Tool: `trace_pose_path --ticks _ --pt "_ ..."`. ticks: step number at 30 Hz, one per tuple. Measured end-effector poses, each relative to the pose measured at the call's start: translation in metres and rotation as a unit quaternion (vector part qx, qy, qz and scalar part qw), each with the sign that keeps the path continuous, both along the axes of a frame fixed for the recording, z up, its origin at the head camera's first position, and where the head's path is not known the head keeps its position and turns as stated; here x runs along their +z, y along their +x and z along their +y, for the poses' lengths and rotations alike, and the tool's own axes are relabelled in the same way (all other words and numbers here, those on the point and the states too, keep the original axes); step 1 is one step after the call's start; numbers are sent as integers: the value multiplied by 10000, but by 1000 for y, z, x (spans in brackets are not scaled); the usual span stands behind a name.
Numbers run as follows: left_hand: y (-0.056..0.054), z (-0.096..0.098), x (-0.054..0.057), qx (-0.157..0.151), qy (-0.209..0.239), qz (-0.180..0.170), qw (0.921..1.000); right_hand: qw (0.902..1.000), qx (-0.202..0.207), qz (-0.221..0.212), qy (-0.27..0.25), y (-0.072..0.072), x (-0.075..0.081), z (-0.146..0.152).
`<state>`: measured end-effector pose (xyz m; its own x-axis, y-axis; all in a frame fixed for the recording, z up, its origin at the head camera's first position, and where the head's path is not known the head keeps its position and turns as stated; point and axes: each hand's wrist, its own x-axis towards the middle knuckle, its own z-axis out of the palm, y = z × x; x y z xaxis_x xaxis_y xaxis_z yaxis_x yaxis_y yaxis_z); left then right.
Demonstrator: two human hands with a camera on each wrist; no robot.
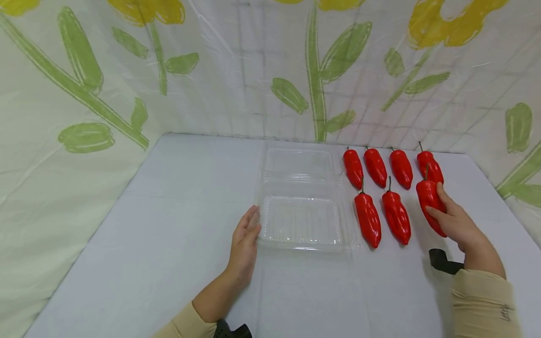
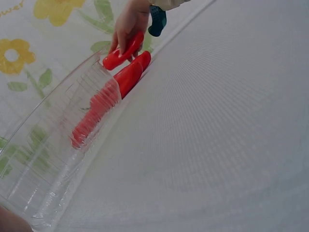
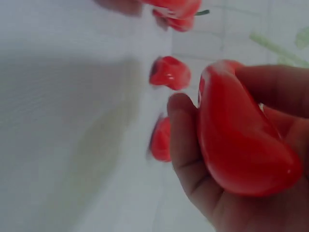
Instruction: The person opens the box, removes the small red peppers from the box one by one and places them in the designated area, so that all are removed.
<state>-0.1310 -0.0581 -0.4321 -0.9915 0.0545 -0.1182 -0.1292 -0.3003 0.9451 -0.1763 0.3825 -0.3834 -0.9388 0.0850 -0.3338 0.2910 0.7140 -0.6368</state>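
My right hand (image 1: 458, 220) holds a shiny red pepper (image 1: 428, 193) around its sides, lifted over the right of the table. The right wrist view shows fingers and thumb curled round this pepper (image 3: 236, 145). A clear plastic clamshell container (image 1: 302, 220) lies with its lid (image 1: 300, 162) folded back behind the base. My left hand (image 1: 246, 239) rests at the container's left edge, fingers fairly straight against the side and thumb close to the front corner. In the left wrist view, the container's clear wall (image 2: 53, 140) shows red peppers through it.
Several more red peppers with green stems lie in two rows right of the container, including a near one (image 1: 367, 219) and a back one (image 1: 352, 166). A white-covered table (image 1: 177, 234) meets a flower-printed curtain (image 1: 236, 70) behind.
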Motion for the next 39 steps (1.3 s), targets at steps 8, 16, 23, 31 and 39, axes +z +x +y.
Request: trace_pose_path --ticks 8,16,23,31,39 --pt "0 0 0 -39 -25 29 10000 9986 -372 -321 204 -2 -12 2" --pt "-1 1 1 -58 -24 9 10000 9974 -331 -495 399 -4 -19 4" --pt "-2 0 1 -42 -21 54 10000 9958 -476 -550 555 -7 -20 2" --pt "0 0 2 -19 -55 26 10000 9943 -540 -774 488 -5 -21 2" --pt "0 -1 0 -28 12 62 10000 9942 -620 -717 510 -5 -22 1"
